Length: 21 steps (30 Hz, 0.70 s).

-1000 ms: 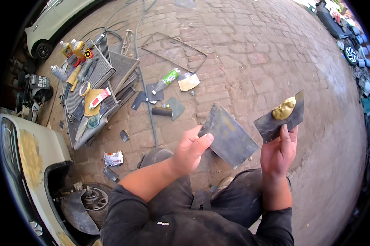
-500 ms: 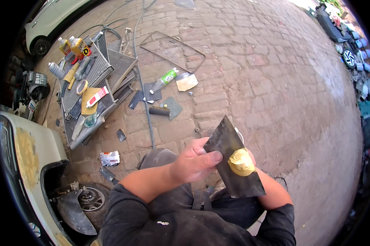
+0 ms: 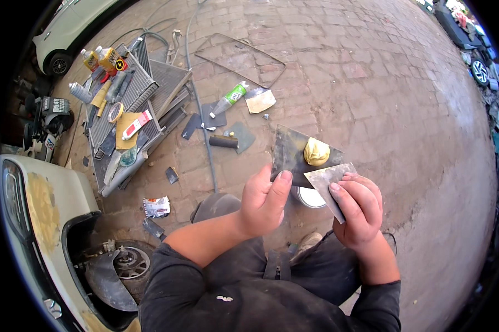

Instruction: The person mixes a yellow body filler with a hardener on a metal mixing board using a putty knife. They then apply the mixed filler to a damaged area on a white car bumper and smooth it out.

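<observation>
Head view: left hand (image 3: 263, 202) pinches the dark board (image 3: 293, 157) by its near edge, yellow putty (image 3: 316, 151) on top. Right hand (image 3: 357, 210) grips the scraper (image 3: 329, 185) just beside it. Putty looks soft, sticky; both plates thin, stiff, best held at edges.

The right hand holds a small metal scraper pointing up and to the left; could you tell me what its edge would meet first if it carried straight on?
Most likely the yellow putty lump on the dark plate in the left hand, just beyond the scraper held by the right hand; depth is unclear.

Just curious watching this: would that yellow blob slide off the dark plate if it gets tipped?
Probably not. The yellow blob sits heaped on the dark plate, suggesting thick, sticky paste. The plate looks thin and stiff, pinched at its edge by the left hand.
</observation>
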Each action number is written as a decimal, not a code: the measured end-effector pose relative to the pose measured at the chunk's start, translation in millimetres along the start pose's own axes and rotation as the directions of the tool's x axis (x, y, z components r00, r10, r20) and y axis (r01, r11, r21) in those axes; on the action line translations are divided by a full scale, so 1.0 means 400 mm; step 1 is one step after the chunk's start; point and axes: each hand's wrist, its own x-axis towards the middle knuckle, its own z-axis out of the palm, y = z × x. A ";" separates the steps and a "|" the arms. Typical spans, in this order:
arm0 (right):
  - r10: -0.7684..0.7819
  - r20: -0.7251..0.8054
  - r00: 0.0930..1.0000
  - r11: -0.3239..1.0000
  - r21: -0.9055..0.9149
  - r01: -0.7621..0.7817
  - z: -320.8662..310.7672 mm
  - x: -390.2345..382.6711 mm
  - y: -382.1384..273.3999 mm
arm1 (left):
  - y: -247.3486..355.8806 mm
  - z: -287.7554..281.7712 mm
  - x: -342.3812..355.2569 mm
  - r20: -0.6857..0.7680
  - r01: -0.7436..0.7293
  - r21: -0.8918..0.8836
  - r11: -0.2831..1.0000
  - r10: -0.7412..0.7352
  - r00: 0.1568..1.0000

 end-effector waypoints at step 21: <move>0.051 0.000 0.999 0.999 0.015 -0.051 0.017 0.009 0.005 | 0.004 0.021 -0.004 -0.081 -0.104 0.095 0.990 0.112 0.990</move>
